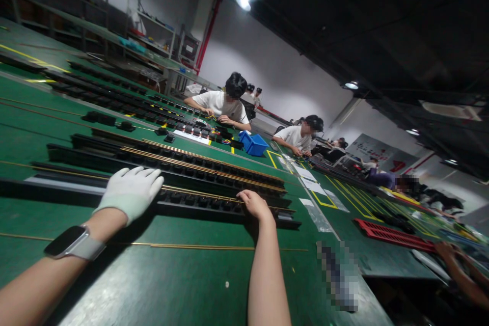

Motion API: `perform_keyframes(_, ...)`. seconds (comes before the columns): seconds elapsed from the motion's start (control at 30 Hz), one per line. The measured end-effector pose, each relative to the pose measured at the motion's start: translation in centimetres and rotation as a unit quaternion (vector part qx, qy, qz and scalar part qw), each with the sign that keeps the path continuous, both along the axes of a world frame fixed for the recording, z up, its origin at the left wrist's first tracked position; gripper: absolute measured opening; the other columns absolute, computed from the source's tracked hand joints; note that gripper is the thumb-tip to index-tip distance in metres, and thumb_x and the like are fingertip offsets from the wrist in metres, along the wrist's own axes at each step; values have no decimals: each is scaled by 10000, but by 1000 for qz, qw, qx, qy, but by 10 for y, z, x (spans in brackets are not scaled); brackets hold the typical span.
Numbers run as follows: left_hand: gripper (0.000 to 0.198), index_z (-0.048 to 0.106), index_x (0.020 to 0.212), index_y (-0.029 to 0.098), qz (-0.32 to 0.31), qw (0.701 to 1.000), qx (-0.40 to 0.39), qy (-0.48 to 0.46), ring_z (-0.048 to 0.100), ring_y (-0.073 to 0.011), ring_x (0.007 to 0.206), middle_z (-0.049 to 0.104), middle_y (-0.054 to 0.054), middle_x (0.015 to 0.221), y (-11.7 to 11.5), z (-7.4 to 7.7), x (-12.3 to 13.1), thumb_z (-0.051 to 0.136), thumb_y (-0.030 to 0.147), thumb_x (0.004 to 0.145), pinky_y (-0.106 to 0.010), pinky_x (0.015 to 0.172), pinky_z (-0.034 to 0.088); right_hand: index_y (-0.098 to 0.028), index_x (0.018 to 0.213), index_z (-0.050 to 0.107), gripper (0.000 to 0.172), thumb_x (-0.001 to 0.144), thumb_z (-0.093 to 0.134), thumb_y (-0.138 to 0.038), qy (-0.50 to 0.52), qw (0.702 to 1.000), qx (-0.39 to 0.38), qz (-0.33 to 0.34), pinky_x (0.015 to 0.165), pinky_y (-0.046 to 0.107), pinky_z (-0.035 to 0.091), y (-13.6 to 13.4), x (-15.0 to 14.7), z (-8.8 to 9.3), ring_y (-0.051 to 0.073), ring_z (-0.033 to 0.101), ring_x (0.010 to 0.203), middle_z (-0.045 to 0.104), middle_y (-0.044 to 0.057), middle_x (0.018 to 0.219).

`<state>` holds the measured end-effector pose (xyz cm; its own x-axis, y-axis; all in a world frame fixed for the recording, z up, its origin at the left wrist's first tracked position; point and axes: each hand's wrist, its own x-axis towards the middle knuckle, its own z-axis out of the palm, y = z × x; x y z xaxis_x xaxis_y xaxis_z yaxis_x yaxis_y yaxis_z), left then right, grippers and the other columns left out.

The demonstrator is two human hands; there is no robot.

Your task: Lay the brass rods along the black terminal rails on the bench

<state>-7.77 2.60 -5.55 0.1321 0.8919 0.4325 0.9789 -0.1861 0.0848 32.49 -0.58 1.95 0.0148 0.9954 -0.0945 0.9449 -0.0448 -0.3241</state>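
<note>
My left hand (133, 191), in a white glove, lies with fingers stretched out over a long black channel rail (198, 211). A thin brass rod (198, 192) runs lengthwise along this rail, above a row of black blocks; part of it is hidden under the glove. Bare and bent at the fingers, my right hand (255, 204) pinches at the rod near the rail's right part. Behind it, another black rail (91, 162) holds similar blocks, with several loose brass rods (191, 164) laid across the top. Closer to me, more thin brass rods (198, 247) lie on the green table.
A blue bin (254, 143) stands beyond the rails. Two people in white shirts work across the table. More black rails (126, 102) lie at the far left. Papers (309, 181) and a red slotted part (393, 234) are to the right, near another person's hands.
</note>
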Motion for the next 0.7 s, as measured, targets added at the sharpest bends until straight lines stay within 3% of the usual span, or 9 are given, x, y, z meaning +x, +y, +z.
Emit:
perform_keyframes(0.3,523,685,1317,244,-5,1000,-4,-18,597,-327,1266,695,-107,1386,-1,3,0,350,455,975,-507,1111,330,-379,1147,755,350,1048,448,-516,23,999,37,0,991,340,458,-2,0,-4,233,671,1193,757,-36,1259)
perform_keyframes(0.43,522,698,1299,247,-7,999,-2,-36,603,-331,1256,698,-114,1379,-3,6,1,352,456,969,-507,1106,334,-358,1180,745,326,1028,502,-514,3,996,84,-41,1005,341,445,-7,13,-4,233,660,1213,749,-15,1279)
perform_keyframes(0.7,501,706,1277,230,-7,1000,-3,-25,622,-317,1227,709,-111,1362,-7,11,3,376,440,963,-482,1082,351,-348,1034,785,374,1041,458,-529,-29,990,103,-90,921,320,466,-14,31,-13,224,715,1065,800,-15,1085)
